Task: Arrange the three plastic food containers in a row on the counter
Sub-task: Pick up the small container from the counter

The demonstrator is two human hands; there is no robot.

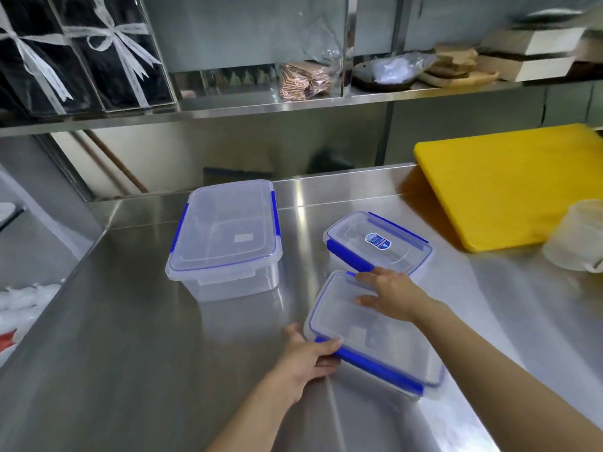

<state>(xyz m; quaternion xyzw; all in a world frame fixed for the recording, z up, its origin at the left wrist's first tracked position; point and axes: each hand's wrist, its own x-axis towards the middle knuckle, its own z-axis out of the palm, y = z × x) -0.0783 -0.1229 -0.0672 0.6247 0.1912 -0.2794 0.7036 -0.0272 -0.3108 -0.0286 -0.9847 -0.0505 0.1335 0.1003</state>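
Observation:
Three clear plastic containers with blue clip lids stand on the steel counter [130, 337]. The large container [225, 236] is at the back left. A small container [378, 244] with a blue label sits at the back right. The near container [368, 334] lies angled in front of it, almost touching it. My left hand [305, 357] grips the near container's front left corner by the blue clip. My right hand [394, 293] rests on the lid at its far edge, fingers spread.
A yellow cutting board [509, 187] lies at the right, with a pale tub [577, 236] at its near edge. White bags [23, 298] sit beyond the counter's left edge. A shelf [261, 109] above holds boxes and packets.

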